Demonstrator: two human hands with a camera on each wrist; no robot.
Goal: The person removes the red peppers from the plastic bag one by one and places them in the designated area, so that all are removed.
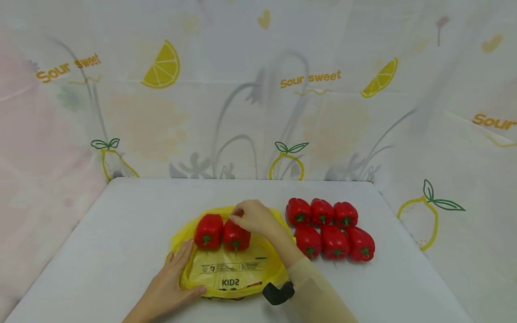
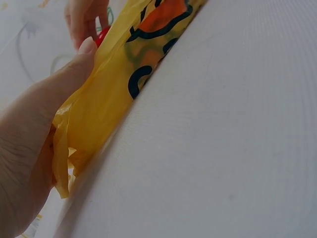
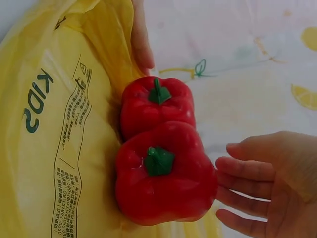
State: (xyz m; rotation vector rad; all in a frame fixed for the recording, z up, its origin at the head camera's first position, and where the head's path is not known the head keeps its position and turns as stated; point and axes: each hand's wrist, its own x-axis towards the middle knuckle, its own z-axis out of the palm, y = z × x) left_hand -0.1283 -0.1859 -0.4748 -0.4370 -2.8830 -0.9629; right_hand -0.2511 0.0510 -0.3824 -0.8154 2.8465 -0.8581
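Note:
A yellow plastic bag (image 1: pixel 202 262) lies spread with its mouth wide, dark "KIDS" print showing on it. Inside, toward the far side, two red bell peppers with green stems sit side by side, a left pepper (image 1: pixel 208 231) and a right pepper (image 1: pixel 236 237). My right hand (image 1: pixel 255 218) is at the far side of the right pepper; in the right wrist view its loosely bent fingertips are right at the pepper's side, thumb apart. Along the bag's left edge rests my left hand (image 1: pixel 171 280), fingers extended and thumb at the near rim. The left wrist view shows its thumb (image 2: pixel 81 62) against the yellow plastic.
To the right of the bag, several more red peppers (image 1: pixel 334 242) stand close together in two rows on the white table (image 1: pixel 121 233). Behind rises a pale cloth backdrop (image 1: pixel 226 107) with lemon prints. A black device (image 1: pixel 278 292) is at my right forearm.

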